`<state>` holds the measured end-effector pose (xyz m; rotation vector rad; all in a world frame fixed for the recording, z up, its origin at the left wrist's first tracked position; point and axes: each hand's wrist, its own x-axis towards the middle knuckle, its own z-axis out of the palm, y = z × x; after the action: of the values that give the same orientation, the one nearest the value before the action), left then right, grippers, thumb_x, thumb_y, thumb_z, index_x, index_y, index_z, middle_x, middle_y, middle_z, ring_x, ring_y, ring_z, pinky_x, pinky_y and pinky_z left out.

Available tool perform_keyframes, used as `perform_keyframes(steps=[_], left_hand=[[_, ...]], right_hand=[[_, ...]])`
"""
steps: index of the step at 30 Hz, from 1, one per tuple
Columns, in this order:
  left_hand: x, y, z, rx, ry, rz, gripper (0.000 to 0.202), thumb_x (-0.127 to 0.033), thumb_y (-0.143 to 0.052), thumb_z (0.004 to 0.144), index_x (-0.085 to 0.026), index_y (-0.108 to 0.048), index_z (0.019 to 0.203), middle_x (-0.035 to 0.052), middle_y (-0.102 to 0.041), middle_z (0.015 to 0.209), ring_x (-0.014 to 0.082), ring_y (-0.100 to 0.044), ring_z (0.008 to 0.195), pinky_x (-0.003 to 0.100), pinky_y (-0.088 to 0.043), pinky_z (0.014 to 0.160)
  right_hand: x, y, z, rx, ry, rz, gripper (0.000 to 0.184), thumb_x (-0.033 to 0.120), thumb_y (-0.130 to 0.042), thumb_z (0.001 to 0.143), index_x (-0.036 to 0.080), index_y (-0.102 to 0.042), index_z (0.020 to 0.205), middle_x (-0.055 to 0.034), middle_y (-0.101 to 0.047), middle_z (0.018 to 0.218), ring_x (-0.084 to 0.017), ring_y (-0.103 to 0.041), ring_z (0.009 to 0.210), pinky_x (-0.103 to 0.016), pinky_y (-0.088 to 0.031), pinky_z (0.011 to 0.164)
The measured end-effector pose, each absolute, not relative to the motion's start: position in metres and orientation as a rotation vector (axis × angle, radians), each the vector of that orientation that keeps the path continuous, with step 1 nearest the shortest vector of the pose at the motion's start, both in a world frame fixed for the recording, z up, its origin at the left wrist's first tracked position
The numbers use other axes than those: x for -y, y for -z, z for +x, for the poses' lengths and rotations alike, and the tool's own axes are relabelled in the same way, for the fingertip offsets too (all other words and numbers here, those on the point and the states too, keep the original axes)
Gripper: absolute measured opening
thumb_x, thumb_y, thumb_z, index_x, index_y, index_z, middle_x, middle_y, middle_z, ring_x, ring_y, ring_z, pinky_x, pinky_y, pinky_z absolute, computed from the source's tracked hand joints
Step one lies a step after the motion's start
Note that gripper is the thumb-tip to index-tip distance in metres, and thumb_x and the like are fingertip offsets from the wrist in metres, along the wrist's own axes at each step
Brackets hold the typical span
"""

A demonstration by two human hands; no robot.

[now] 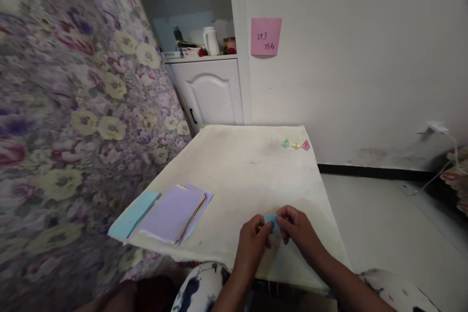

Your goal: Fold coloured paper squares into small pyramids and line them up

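A small piece of folded blue paper [271, 218] is held between both hands, just above the near right part of the table. My left hand [255, 235] pinches its left side between thumb and fingers. At its right edge, my right hand [294, 224] grips it the same way. The fingers cover much of the paper, so its exact folds cannot be made out. Three small folded paper pieces lie in a row near the far right corner: a green one [285, 143], a yellow one [296, 146] and a pink one [305, 145].
On the left of the cream-covered table [234, 170] lies a stack of coloured paper [173, 213], purple on top, beside light blue sheets [134, 214]. A floral curtain [84, 107] hangs at the left. Behind stands a white cabinet [210, 90]; a pink note [266, 36] is on the wall.
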<state>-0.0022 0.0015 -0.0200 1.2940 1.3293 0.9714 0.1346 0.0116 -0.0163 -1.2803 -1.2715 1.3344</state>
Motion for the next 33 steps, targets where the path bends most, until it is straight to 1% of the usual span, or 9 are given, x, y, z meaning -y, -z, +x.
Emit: perform_keyframes(steps=[3,6,11,16,20,24,27,30,33], left_hand=[[-0.001,0.019,-0.001,-1.275,-0.943,1.255,0.024,-0.036,-0.052,0.076,-0.017,-0.053,0.062,-0.0042,-0.053,0.048,0.0077,-0.040,0.034,0.019,-0.028,0.038],[0.000,0.018,-0.001,-1.286,-0.939,1.245,0.025,-0.035,-0.052,0.075,-0.018,-0.051,0.057,-0.0050,-0.050,0.043,0.0073,-0.039,0.033,0.019,-0.026,0.036],[0.002,0.017,-0.002,-1.289,-0.926,1.266,0.026,-0.034,-0.053,0.075,-0.018,-0.049,0.055,-0.0046,-0.052,0.044,0.0064,-0.039,0.032,0.018,-0.026,0.036],[-0.001,0.020,0.000,-1.236,-0.905,1.228,0.027,-0.036,-0.053,0.075,-0.017,-0.050,0.057,-0.0045,-0.052,0.045,0.0068,-0.041,0.032,0.018,-0.026,0.035],[-0.002,0.022,-0.001,-1.236,-0.904,1.208,0.025,-0.034,-0.054,0.074,-0.016,-0.051,0.057,-0.0051,-0.049,0.041,0.0078,-0.042,0.033,0.019,-0.028,0.037],[-0.001,0.021,-0.003,-1.270,-0.971,1.203,0.026,-0.032,-0.054,0.075,-0.016,-0.050,0.055,-0.0055,-0.047,0.038,0.0073,-0.039,0.033,0.019,-0.028,0.039],[-0.001,0.019,-0.004,-1.264,-1.014,1.178,0.026,-0.032,-0.053,0.076,-0.016,-0.050,0.055,-0.0052,-0.047,0.038,0.0075,-0.039,0.033,0.019,-0.029,0.039],[-0.002,0.019,-0.006,-1.244,-1.044,1.151,0.027,-0.033,-0.053,0.076,-0.016,-0.050,0.056,-0.0050,-0.048,0.039,0.0072,-0.039,0.034,0.019,-0.028,0.040],[-0.002,0.019,-0.006,-1.224,-1.064,1.135,0.028,-0.034,-0.053,0.077,-0.016,-0.051,0.056,-0.0050,-0.048,0.040,0.0067,-0.039,0.034,0.019,-0.028,0.040]], right_hand=[[-0.012,0.018,0.136,1.202,-1.428,-1.210,0.014,0.030,-0.053,0.074,0.018,-0.047,0.069,0.0074,-0.049,0.043,-0.009,-0.047,0.038,-0.020,-0.038,0.041],[-0.014,0.016,0.137,1.251,-1.473,-1.209,0.017,0.033,-0.056,0.073,0.017,-0.052,0.075,0.0064,-0.052,0.046,-0.009,-0.048,0.037,-0.021,-0.038,0.040],[-0.014,0.012,0.141,1.397,-1.383,-1.279,0.020,0.032,-0.056,0.075,0.016,-0.053,0.065,0.0062,-0.049,0.041,-0.008,-0.045,0.036,-0.020,-0.036,0.041],[-0.015,0.015,0.143,1.393,-1.334,-1.293,0.020,0.030,-0.056,0.075,0.017,-0.051,0.061,0.0071,-0.046,0.039,-0.007,-0.042,0.035,-0.020,-0.033,0.040],[-0.017,0.015,0.143,1.353,-1.342,-1.273,0.020,0.030,-0.055,0.076,0.017,-0.050,0.061,0.0069,-0.046,0.039,-0.007,-0.042,0.036,-0.020,-0.034,0.040],[-0.016,0.013,0.141,1.355,-1.355,-1.222,0.013,0.029,-0.057,0.073,0.017,-0.054,0.074,0.0055,-0.052,0.052,-0.008,-0.048,0.039,-0.021,-0.038,0.041],[-0.014,0.010,0.141,1.375,-1.288,-1.244,0.017,0.025,-0.059,0.070,0.019,-0.054,0.085,0.0042,-0.056,0.068,-0.009,-0.053,0.042,-0.021,-0.041,0.042],[-0.012,0.009,0.141,1.418,-1.211,-1.266,0.018,0.022,-0.057,0.071,0.020,-0.054,0.089,0.0025,-0.057,0.077,-0.008,-0.055,0.046,-0.022,-0.043,0.045],[-0.011,0.007,0.141,1.434,-1.175,-1.262,0.018,0.021,-0.055,0.072,0.020,-0.054,0.090,0.0015,-0.058,0.080,-0.008,-0.055,0.048,-0.022,-0.044,0.047]])
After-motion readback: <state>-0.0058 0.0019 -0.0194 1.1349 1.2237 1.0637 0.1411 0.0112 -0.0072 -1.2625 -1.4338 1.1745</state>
